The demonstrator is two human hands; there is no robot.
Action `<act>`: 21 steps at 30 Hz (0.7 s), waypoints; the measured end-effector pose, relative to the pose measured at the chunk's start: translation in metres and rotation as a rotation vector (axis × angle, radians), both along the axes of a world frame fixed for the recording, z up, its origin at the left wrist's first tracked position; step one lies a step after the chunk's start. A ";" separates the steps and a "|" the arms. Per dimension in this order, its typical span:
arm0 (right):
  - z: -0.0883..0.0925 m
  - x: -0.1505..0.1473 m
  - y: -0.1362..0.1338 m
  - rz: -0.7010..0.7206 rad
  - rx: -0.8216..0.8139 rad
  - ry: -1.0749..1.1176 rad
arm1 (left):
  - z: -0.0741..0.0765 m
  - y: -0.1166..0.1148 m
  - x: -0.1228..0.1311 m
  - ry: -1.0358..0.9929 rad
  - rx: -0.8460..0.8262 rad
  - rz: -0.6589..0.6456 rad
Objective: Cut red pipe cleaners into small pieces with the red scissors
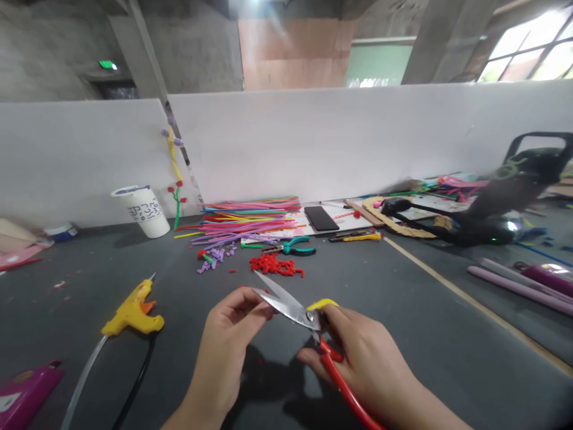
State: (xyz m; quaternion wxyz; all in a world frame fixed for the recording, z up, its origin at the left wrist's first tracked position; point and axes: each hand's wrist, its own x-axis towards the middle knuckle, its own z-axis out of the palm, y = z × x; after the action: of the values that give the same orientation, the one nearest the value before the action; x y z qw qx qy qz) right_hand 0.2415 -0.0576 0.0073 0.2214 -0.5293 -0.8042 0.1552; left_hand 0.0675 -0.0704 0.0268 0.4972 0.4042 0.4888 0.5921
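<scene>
My right hand (358,343) grips a pair of scissors (293,310) with one red and one yellow handle, blades parted and pointing left. Close to the blade tips, my left hand (235,325) has its thumb and fingers pinched together. Whatever lies in that pinch is hidden or too small to make out. Just beyond the blades is a pile of short red pipe cleaner pieces (275,264). Purple pipe cleaner pieces (217,258) lie to its left. Teal-handled pliers (295,246) rest behind the red pile.
A yellow glue gun (134,310) with its cord lies at left. Long coloured pipe cleaners (250,221) are heaped by the white partition (335,143), near a white cup (145,212) and a black phone (321,218). A yellow utility knife (356,237) and black headgear (483,221) are at right.
</scene>
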 end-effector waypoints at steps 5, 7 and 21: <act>-0.002 -0.003 -0.003 -0.043 -0.090 0.085 | 0.000 -0.003 0.001 0.125 0.042 0.035; 0.004 -0.007 -0.002 -0.031 -0.244 0.264 | 0.000 -0.005 0.003 0.260 0.025 -0.017; 0.022 -0.021 0.011 0.057 -0.626 0.792 | 0.004 -0.003 0.010 0.522 -0.050 -0.244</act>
State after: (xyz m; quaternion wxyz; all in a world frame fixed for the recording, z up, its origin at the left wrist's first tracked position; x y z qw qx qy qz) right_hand 0.2203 -0.0465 0.0293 0.3358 -0.4485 -0.5877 0.5837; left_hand 0.0773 -0.0734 0.0309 0.4318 0.5864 0.5624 0.3916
